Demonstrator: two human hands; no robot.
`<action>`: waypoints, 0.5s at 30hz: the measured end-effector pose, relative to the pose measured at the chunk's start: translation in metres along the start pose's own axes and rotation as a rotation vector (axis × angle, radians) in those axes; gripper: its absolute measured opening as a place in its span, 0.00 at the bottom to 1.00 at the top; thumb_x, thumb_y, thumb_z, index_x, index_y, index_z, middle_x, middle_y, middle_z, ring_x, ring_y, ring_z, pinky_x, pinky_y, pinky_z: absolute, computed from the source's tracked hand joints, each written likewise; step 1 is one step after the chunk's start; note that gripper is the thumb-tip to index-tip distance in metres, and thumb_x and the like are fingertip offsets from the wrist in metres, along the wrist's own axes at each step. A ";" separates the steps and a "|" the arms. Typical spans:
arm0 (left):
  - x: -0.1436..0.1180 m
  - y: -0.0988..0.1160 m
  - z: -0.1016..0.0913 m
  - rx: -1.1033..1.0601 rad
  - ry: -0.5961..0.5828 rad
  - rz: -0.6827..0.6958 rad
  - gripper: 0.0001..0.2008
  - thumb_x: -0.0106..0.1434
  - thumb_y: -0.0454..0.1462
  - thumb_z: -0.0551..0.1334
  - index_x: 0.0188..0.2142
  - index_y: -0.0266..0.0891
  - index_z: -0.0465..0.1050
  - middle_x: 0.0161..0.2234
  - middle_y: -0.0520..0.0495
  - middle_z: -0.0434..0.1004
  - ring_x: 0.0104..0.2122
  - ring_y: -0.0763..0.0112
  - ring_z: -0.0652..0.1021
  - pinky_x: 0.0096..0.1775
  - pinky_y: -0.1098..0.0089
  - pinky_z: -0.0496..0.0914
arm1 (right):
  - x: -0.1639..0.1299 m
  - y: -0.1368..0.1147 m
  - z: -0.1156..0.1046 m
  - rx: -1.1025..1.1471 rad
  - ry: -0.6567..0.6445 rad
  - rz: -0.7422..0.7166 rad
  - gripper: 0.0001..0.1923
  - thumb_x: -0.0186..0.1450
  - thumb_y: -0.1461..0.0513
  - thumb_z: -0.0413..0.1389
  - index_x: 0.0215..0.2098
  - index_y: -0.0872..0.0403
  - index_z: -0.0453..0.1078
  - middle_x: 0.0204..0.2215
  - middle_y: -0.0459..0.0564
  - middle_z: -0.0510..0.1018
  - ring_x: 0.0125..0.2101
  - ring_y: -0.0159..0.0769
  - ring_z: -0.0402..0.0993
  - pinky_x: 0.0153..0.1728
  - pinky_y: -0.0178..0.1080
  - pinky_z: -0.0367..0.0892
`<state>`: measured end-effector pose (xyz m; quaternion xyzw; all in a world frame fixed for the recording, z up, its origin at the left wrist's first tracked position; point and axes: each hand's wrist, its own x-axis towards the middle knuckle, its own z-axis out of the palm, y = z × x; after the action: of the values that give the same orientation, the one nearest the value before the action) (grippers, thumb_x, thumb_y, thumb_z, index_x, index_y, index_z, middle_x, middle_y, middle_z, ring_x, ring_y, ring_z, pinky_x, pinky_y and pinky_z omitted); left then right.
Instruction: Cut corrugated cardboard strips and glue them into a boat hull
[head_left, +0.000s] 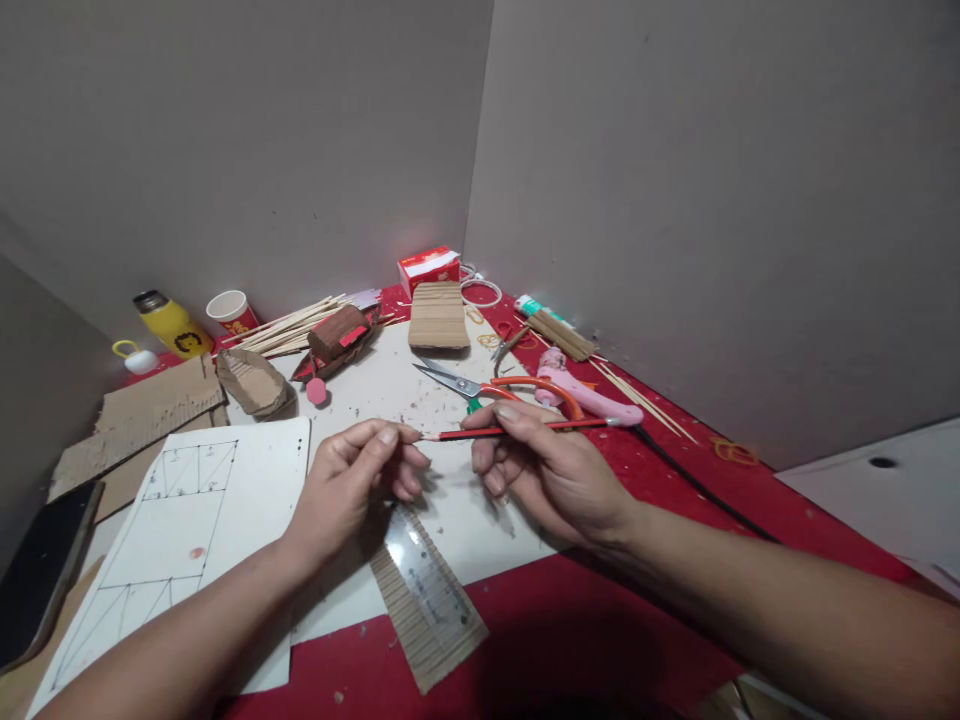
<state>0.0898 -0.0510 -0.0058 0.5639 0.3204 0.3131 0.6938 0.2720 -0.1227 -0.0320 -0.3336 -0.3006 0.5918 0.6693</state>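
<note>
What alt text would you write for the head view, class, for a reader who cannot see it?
Two hands hold a red pencil level over a white sheet: the right hand grips its middle, the left hand pinches its tip. Below lie a clear ruler on a cardboard strip; behind, orange scissors, a pink glue gun and sticks.

The yellow bottle (172, 324) carried a black mark like the letter "C"; the ruler's (427, 580) numbers were too small to read.
</note>
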 end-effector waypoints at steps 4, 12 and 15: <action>-0.006 0.000 0.004 0.132 0.016 0.006 0.09 0.58 0.38 0.68 0.37 0.36 0.78 0.29 0.48 0.82 0.25 0.75 0.78 0.30 0.75 0.73 | 0.001 -0.001 0.002 0.013 0.009 0.014 0.16 0.59 0.51 0.65 0.31 0.57 0.78 0.19 0.47 0.79 0.15 0.28 0.72 0.16 0.28 0.68; -0.007 -0.011 0.002 0.540 0.061 0.267 0.06 0.63 0.35 0.63 0.33 0.37 0.79 0.26 0.49 0.81 0.25 0.74 0.78 0.29 0.75 0.71 | -0.001 0.006 -0.002 -0.141 0.019 -0.036 0.18 0.62 0.49 0.61 0.32 0.57 0.76 0.22 0.48 0.79 0.18 0.29 0.73 0.16 0.29 0.68; -0.008 -0.013 -0.001 0.697 0.059 0.384 0.07 0.64 0.34 0.61 0.34 0.38 0.79 0.27 0.49 0.81 0.24 0.73 0.77 0.28 0.74 0.70 | -0.003 0.007 -0.004 -0.239 0.010 -0.081 0.18 0.65 0.49 0.58 0.34 0.56 0.75 0.24 0.48 0.79 0.19 0.30 0.74 0.19 0.31 0.70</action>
<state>0.0853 -0.0586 -0.0183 0.8058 0.3161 0.3257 0.3804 0.2703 -0.1256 -0.0404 -0.4015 -0.3792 0.5224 0.6496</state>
